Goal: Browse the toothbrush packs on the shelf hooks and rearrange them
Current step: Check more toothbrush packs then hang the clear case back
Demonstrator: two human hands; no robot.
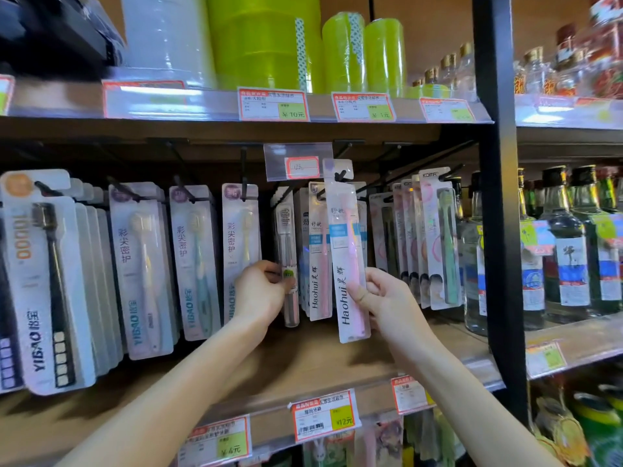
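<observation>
Toothbrush packs hang in rows from black hooks under a wooden shelf. My right hand (384,294) pinches the lower part of a long white Haohui pack (345,251) with a pink brush; its top hole sits at the tip of a black hook (340,175). My left hand (261,291) grips the bottom of a clear tube-style toothbrush pack (288,251) hanging one hook to the left. Another Haohui pack (318,251) hangs between them, behind. White Yibao packs (141,264) fill the hooks to the left.
Komfo packs (438,237) hang on the right, beside the black upright post (499,197). Glass bottles (569,244) stand beyond it. Green tape rolls (263,42) sit on the shelf above. Price tags (323,416) line the wooden shelf edge below.
</observation>
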